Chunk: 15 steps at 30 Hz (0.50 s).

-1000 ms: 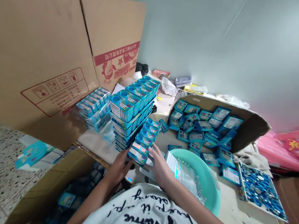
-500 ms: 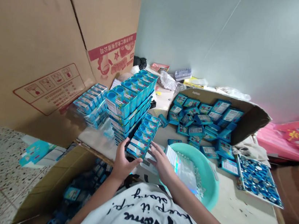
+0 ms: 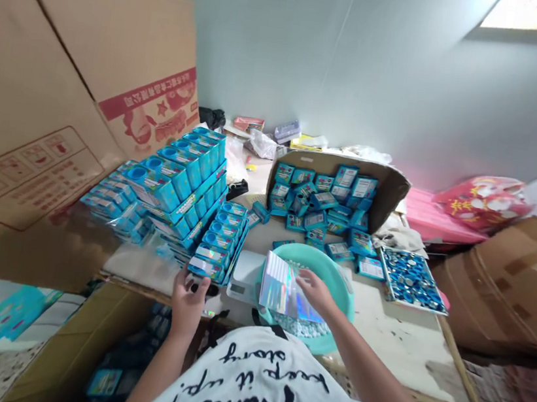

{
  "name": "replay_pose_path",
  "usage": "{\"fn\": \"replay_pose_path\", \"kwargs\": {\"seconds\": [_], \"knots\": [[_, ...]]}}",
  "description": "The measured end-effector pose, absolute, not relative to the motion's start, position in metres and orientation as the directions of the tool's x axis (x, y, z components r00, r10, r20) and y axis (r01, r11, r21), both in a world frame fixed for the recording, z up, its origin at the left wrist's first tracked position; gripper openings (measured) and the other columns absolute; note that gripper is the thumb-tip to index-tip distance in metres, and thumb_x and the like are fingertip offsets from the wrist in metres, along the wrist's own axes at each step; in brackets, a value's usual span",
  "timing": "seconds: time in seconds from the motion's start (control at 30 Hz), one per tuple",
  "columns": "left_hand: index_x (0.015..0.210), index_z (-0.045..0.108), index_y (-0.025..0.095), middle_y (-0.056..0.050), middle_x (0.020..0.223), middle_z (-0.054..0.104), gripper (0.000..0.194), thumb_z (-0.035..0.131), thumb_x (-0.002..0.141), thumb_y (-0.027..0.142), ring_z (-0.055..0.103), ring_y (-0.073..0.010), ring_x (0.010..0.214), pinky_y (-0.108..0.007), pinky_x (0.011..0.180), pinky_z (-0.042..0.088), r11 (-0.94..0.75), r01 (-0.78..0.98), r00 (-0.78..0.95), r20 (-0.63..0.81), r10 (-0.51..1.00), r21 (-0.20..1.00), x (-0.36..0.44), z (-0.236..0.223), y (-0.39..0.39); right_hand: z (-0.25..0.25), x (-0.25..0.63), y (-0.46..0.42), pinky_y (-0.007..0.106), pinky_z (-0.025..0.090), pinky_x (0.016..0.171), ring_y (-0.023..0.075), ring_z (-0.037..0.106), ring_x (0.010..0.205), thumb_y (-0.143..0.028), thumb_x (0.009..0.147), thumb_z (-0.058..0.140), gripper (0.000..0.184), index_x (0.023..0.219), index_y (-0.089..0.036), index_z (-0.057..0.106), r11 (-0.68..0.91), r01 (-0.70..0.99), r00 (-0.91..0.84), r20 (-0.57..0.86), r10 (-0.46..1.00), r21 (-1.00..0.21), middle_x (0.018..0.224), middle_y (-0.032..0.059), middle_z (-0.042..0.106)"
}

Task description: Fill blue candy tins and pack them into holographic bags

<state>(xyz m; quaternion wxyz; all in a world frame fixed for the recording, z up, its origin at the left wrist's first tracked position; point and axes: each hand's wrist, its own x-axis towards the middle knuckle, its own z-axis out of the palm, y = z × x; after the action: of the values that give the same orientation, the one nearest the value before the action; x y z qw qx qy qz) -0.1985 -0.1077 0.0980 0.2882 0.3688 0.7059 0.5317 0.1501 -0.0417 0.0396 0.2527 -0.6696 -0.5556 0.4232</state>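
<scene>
My left hand [image 3: 188, 302] is at the near end of a row of small blue boxes [image 3: 220, 237], its thumb and fingers apart and touching or nearly touching the front box. White-and-shiny strips lie across the nearest boxes of that row. Over the turquoise basin [image 3: 347, 284], my right hand [image 3: 316, 292] reaches with fingers stretched out to a stack of holographic sheets [image 3: 279, 288]. Its fingertips meet the right side of the sheets; no firm grip shows. Small pale beads [image 3: 304, 327] lie in the basin under the sheets.
Left of the row rises a tall stack of blue boxes [image 3: 173, 175] by a large cardboard flap [image 3: 145, 46]. A flat white scale [image 3: 245, 276] sits beside the basin. Behind are a carton of loose blue boxes [image 3: 393, 194] and a tray of blue-and-silver pieces [image 3: 411, 279].
My right hand has left the box row and moved right to the sheets over the basin. My left hand stays by the front box. The view has swung right.
</scene>
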Motion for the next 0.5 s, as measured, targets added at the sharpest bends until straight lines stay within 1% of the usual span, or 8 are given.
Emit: {"fn": "replay_pose_path", "kwargs": {"seconds": [0.07, 0.13, 0.2, 0.23, 0.3, 0.4, 0.5], "knots": [[0.118, 0.059, 0.017, -0.013, 0.118, 0.066, 0.057, 0.064, 0.08, 0.059, 0.065, -0.0268, 0.105, -0.041, 0.093, 0.051, 0.185, 0.136, -0.693, -0.04, 0.72, 0.973, -0.192, 0.087, -0.123, 0.028, 0.152, -0.035, 0.046, 0.043, 0.105, 0.0321, 0.058, 0.122, -0.036, 0.082, 0.064, 0.044, 0.122, -0.017, 0.065, -0.182, 0.597, -0.046, -0.259, 0.965, -0.782, 0.131, 0.0148, 0.064], [0.109, 0.061, 0.017, -0.011, 0.108, 0.068, 0.05, 0.056, 0.086, 0.06, 0.067, -0.0255, 0.098, -0.042, 0.091, 0.052, 0.206, 0.091, -0.757, -0.066, 0.65, 0.974, -0.188, 0.081, -0.142, 0.021, 0.147, -0.023, 0.044, 0.039, 0.109, 0.031, 0.054, 0.126, -0.032, 0.079, 0.069, 0.048, 0.125, -0.018, 0.064, -0.102, 0.652, -0.123, -0.238, 0.963, -0.752, 0.134, 0.0127, 0.062], [0.097, 0.062, 0.017, -0.007, 0.096, 0.069, 0.042, 0.055, 0.088, 0.058, 0.067, -0.0246, 0.093, -0.041, 0.088, 0.053, 0.201, 0.122, -0.736, -0.048, 0.675, 0.972, -0.187, 0.08, -0.162, 0.016, 0.143, -0.009, 0.042, 0.039, 0.108, 0.0313, 0.053, 0.125, -0.03, 0.075, 0.074, 0.053, 0.126, -0.019, 0.064, -0.038, 0.697, -0.191, -0.236, 0.953, -0.716, 0.132, 0.0119, 0.062], [0.093, 0.062, 0.018, -0.006, 0.093, 0.069, 0.038, 0.056, 0.088, 0.055, 0.067, -0.0242, 0.092, -0.039, 0.087, 0.054, 0.181, 0.177, -0.695, -0.007, 0.719, 0.967, -0.187, 0.081, -0.171, 0.014, 0.141, -0.001, 0.042, 0.04, 0.107, 0.0323, 0.053, 0.124, -0.029, 0.072, 0.076, 0.057, 0.127, -0.019, 0.063, -0.016, 0.717, -0.214, -0.242, 0.946, -0.697, 0.132, 0.012, 0.061], [0.09, 0.063, 0.02, -0.004, 0.094, 0.068, 0.027, 0.059, 0.089, 0.047, 0.067, -0.0229, 0.093, -0.037, 0.087, 0.054, 0.112, 0.346, -0.565, 0.112, 0.817, 0.931, -0.188, 0.087, -0.189, 0.01, 0.142, 0.012, 0.044, 0.041, 0.104, 0.0359, 0.05, 0.125, -0.03, 0.066, 0.081, 0.066, 0.129, -0.019, 0.063, 0.009, 0.758, -0.238, -0.264, 0.934, -0.652, 0.133, 0.0129, 0.06], [0.091, 0.065, 0.022, -0.004, 0.096, 0.067, 0.013, 0.057, 0.091, 0.032, 0.065, -0.0205, 0.093, -0.034, 0.087, 0.054, -0.023, 0.592, -0.323, 0.263, 0.909, 0.806, -0.191, 0.096, -0.207, 0.007, 0.149, 0.024, 0.046, 0.04, 0.101, 0.0429, 0.044, 0.128, -0.028, 0.056, 0.087, 0.077, 0.129, -0.021, 0.063, 0.005, 0.813, -0.231, -0.315, 0.92, -0.582, 0.136, 0.0144, 0.059], [0.096, 0.066, 0.023, -0.004, 0.099, 0.066, 0.013, 0.053, 0.093, 0.025, 0.066, -0.0193, 0.093, -0.032, 0.084, 0.055, -0.135, 0.702, -0.127, 0.31, 0.942, 0.699, -0.192, 0.102, -0.216, 0.008, 0.156, 0.025, 0.044, 0.041, 0.096, 0.0446, 0.046, 0.126, -0.023, 0.054, 0.086, 0.073, 0.124, -0.022, 0.066, -0.009, 0.853, -0.212, -0.362, 0.908, -0.522, 0.132, 0.0141, 0.062]]}}
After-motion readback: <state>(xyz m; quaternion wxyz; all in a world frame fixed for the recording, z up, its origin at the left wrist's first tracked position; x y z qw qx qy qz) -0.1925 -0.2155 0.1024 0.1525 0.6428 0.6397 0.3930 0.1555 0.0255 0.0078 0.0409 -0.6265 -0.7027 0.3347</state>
